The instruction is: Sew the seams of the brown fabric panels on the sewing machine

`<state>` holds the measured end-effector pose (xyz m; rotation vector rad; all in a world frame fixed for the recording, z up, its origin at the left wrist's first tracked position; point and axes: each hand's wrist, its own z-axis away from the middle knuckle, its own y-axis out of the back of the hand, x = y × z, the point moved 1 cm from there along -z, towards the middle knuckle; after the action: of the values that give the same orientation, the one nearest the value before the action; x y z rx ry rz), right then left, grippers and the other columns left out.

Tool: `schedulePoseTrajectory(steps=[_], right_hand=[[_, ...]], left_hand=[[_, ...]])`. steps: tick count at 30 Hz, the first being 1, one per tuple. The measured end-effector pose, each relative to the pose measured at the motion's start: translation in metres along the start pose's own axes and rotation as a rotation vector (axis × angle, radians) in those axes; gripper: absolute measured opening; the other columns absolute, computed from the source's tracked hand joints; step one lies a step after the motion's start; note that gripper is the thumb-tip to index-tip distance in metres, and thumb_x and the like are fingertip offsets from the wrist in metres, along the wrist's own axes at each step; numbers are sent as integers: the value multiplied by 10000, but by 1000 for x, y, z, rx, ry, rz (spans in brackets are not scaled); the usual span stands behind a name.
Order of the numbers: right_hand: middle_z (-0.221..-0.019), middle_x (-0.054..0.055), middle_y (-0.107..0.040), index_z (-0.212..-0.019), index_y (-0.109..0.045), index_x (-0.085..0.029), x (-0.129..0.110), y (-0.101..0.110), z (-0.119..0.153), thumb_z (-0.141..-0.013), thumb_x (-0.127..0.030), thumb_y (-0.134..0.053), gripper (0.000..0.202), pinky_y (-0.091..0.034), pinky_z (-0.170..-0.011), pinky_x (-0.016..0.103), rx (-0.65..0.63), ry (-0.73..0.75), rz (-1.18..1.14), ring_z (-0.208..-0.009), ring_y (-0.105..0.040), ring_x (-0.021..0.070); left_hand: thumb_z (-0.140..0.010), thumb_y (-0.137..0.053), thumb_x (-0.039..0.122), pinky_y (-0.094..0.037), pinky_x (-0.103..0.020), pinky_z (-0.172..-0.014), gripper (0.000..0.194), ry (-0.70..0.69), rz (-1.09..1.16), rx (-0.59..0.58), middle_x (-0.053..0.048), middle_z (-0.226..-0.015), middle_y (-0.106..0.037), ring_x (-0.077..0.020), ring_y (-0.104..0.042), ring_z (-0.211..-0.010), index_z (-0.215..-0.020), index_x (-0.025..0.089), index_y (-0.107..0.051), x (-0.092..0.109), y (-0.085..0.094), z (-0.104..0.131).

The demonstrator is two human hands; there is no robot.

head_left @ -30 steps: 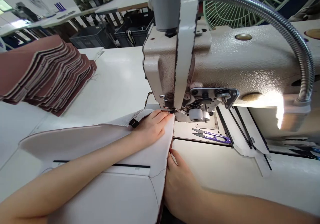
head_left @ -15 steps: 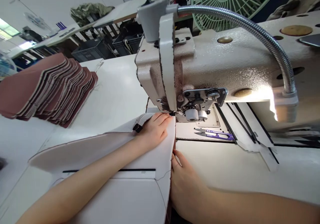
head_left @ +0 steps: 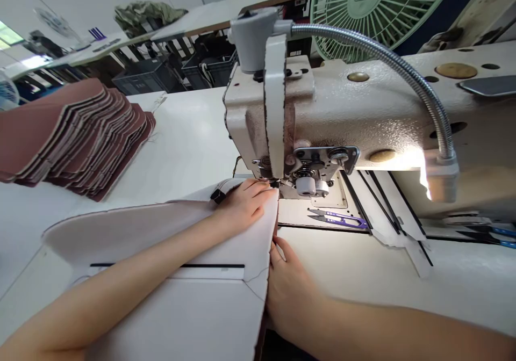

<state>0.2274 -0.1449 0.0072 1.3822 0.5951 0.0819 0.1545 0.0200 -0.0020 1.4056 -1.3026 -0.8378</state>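
Note:
A white-backed fabric panel [head_left: 193, 318] with a reddish-brown underside lies under the presser foot of the sewing machine [head_left: 258, 108]. My left hand [head_left: 242, 205] rests flat on the panel, fingers stretched towards the needle area, whose tip is hidden behind the machine head. Beside that hand a folded flap carries a small black tab [head_left: 217, 195]. Lower down, my right hand [head_left: 290, 280] pinches the panel's right edge between thumb and fingers. A black-edged white strip [head_left: 213, 272] lies across the panel under my left forearm, with a loose thread at its end.
Purple thread snips [head_left: 338, 218] lie right of the needle, near several black-edged strips [head_left: 387, 205]. Blue-handled scissors [head_left: 489, 236] sit at the far right. A stack of reddish-brown panels [head_left: 76, 135] stands at left. A lamp [head_left: 441, 175] hangs from its flexible arm; behind is a green fan [head_left: 366, 6].
The panel has slid slightly forward under the machine, with both hands moving along with it. My view has also shifted a little.

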Motion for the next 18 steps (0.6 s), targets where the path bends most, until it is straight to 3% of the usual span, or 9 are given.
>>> schedulePoseTrajectory(steps=[9, 14, 18], right_hand=[[-1191, 180, -646, -1221, -634, -135, -6, -6, 5, -824, -225, -552, 415, -383, -1025, 562, 77, -11, 62, -1190, -506, 372], [-1285, 168, -598, -1243, -629, -162, -4, -3, 6, -784, -199, -596, 462, -369, -1035, 555, 44, -1, 54, -1237, -471, 379], [-1326, 195, -558, -1303, -579, -111, 6, 2, 4, -767, -218, -625, 548, -344, -1069, 549, -8, 3, 60, -1261, -454, 388]], left_hand=[[-954, -357, 212, -430, -422, -1038, 393, 39, -5, -141, -159, -1306, -538, -263, -433, -1231, -1277, 87, -545, 20, 16, 11], [-959, -352, 237, -402, -421, -1066, 408, 54, -12, -150, -148, -1329, -533, -258, -426, -1256, -1296, 104, -539, 17, 12, 10], [-955, -368, 232, -365, -432, -1093, 420, 106, -42, -217, -132, -1362, -524, -255, -399, -1304, -1338, 125, -503, 15, 11, 5]])
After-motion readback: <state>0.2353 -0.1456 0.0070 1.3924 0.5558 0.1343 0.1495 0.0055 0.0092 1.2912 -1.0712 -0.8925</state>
